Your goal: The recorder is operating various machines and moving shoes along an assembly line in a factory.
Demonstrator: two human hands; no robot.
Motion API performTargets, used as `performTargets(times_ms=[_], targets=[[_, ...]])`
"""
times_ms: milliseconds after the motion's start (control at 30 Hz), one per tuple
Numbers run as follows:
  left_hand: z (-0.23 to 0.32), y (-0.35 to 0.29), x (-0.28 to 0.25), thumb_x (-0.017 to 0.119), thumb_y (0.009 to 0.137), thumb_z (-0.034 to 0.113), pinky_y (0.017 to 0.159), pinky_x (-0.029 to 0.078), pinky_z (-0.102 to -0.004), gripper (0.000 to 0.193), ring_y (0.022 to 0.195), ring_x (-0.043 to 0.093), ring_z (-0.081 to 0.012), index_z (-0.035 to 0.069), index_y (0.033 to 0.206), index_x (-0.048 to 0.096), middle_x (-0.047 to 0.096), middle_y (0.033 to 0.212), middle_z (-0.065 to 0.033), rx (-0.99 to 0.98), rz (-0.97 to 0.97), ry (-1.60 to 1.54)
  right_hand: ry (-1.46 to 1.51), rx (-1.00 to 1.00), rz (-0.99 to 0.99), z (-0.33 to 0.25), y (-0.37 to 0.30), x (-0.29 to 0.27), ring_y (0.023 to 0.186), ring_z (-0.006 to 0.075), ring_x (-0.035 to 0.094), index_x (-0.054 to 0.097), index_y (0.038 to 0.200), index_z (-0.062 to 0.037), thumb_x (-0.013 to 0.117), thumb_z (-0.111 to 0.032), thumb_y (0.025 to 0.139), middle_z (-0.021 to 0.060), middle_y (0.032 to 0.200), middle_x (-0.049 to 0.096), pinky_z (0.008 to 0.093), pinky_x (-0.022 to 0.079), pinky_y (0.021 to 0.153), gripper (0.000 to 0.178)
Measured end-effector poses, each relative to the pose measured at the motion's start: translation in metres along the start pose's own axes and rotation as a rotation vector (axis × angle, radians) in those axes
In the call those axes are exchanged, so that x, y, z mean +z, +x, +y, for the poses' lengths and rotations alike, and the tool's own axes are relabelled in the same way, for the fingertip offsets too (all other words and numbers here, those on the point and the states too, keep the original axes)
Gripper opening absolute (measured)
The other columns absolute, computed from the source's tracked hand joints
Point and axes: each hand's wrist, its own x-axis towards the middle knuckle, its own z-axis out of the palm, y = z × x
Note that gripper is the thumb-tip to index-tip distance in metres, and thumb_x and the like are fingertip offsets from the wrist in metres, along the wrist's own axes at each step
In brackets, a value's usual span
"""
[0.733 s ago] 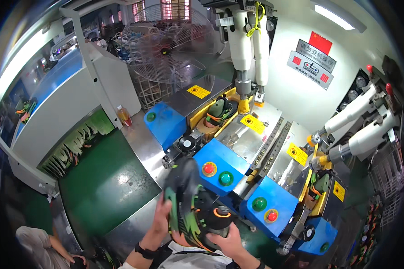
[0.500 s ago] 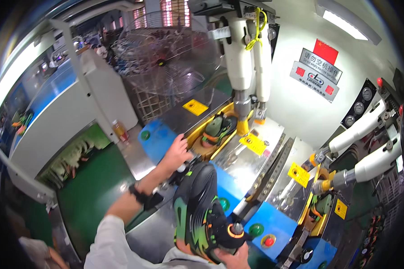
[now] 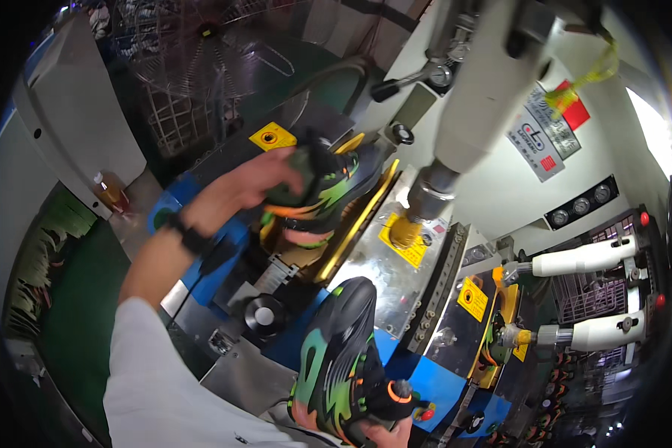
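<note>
My left hand (image 3: 272, 179), smeared by motion, grips the collar end of a black, green and orange sneaker (image 3: 325, 194). This sneaker sits tilted in the yellow-edged bay (image 3: 358, 220) of the machine, its toe toward the far side. Closer to me, my right hand (image 3: 384, 433) is closed around the heel part of a second sneaker (image 3: 336, 358) of the same colours. That one is held toe-up in front of the machine, and a grey rounded knob (image 3: 402, 388) shows at its orange-ringed collar. Most of the right hand's fingers are hidden behind the shoe.
A thick white press arm (image 3: 478, 97) with a yellow tip (image 3: 405, 233) hangs just right of the bay. Two more white arms (image 3: 586, 257) stand over a second bay holding a sneaker (image 3: 491, 340). A red button (image 3: 428, 415) is near my right hand. A wire fan (image 3: 205, 45) stands behind.
The left hand has moved from the bay's near edge onto the sneaker there, which is now tilted. The right hand still holds its sneaker. The whole view has shifted.
</note>
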Motion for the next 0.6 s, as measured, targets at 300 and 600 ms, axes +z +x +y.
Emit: performTargets(times_ms=[300, 600], targets=[[0.025, -0.402, -0.001, 0.056, 0.066, 0.008, 0.085, 0.052, -0.0373, 0.057, 0.097, 0.061, -0.0250, 0.000, 0.123, 0.051, 0.061, 0.108, -0.0137, -0.037, 0.994, -0.634, 0.114, 0.357, -0.305, -0.094, 0.249, 0.121, 0.099, 0.0248, 0.063, 0.058, 0.103, -0.0019, 0.056, -0.013, 0.082, 0.0127, 0.100, 0.063, 0.0348, 0.051, 0.084, 0.024], [0.015, -0.575, 0.148, 0.070, 0.075, 0.012, 0.086, 0.048, -0.0433, 0.035, 0.094, 0.060, -0.0351, -0.004, 0.105, 0.061, 0.063, 0.099, -0.0171, -0.926, 1.735, -0.521, -0.493, -0.076, 0.302, -0.040, 0.346, 0.214, 0.084, 0.0312, 0.062, 0.055, 0.094, 0.0104, 0.064, -0.012, 0.071, 0.0213, 0.090, 0.061, 0.0429, 0.050, 0.068, 0.034]])
